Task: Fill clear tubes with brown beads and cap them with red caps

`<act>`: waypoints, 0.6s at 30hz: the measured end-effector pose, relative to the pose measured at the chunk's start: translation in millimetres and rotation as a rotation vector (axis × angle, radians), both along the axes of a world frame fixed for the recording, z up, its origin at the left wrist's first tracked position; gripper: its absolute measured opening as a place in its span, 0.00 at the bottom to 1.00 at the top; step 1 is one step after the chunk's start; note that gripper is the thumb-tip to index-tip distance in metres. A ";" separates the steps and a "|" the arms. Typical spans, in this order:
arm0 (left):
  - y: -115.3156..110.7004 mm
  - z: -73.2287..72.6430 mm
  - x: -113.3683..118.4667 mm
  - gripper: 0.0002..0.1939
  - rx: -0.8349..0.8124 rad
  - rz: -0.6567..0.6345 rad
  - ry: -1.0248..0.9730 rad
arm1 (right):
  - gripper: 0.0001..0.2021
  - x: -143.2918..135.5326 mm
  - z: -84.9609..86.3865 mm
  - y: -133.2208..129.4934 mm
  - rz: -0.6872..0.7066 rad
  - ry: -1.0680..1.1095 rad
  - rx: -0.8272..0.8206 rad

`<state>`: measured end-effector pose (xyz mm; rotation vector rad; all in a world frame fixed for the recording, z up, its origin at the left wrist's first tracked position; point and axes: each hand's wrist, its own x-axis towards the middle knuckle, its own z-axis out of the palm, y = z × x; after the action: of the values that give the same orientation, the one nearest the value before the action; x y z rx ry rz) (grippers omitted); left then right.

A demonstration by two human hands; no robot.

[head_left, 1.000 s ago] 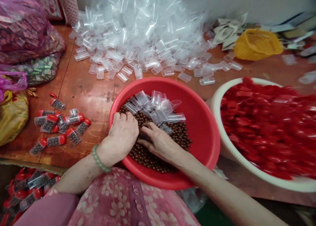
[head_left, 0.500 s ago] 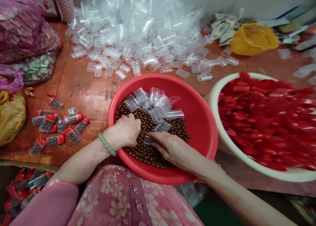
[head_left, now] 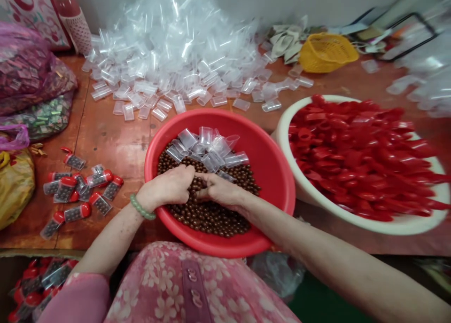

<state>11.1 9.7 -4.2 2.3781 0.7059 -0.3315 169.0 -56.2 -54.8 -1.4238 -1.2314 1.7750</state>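
Both my hands work inside a red basin, low over a bed of small brown beads. My left hand, with a green bead bracelet at the wrist, is closed knuckles up; its contents are hidden. Against it, my right hand reaches in from the right, thumb and fingers curved around a clear plastic tube that is hard to make out against the beads. Behind the hands, several loose clear tubes lie on the beads.
Right of the basin stands a white tub heaped with red plastic caps. Bead-filled tubes with red caps lie at left. A pile of clear tubes, a yellow basket and purple bags sit behind.
My right hand has come up and left to meet my left hand. The clear tube that showed at its fingertips is now barely visible. The camera view has shifted slightly right.
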 end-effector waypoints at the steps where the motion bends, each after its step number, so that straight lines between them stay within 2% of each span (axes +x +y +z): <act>1: 1.5 -0.9 -1.0 0.10 -0.003 0.031 -0.068 | 0.19 -1.1 1.2 0.7 -0.035 0.074 -0.027; 4: 4.6 -2.8 -5.0 0.12 -0.038 0.118 -0.303 | 0.22 -0.9 8.8 2.5 -0.142 0.186 -0.009; 7: 5.6 -4.5 -9.6 0.24 -0.092 0.172 -0.553 | 0.20 3.8 18.2 3.2 -0.249 0.268 0.028; 10: 3.7 -4.5 -11.9 0.31 -0.087 0.212 -0.605 | 0.15 8.1 25.8 1.8 -0.310 0.316 0.065; 13: -1.0 -0.9 -10.4 0.24 -0.094 0.206 -0.533 | 0.15 7.4 30.1 -0.7 -0.335 0.344 0.095; 16: -5.1 3.3 -6.5 0.18 -0.225 0.166 -0.540 | 0.14 2.9 30.4 -1.5 -0.335 0.355 0.113; 18: -5.6 3.8 -4.2 0.17 -0.270 0.164 -0.506 | 0.12 1.1 28.1 -0.5 -0.297 0.266 0.149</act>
<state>6.9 4.1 -0.3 2.0105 0.5666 0.2288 170.0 -56.7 -26.6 -1.1733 -0.9388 1.5736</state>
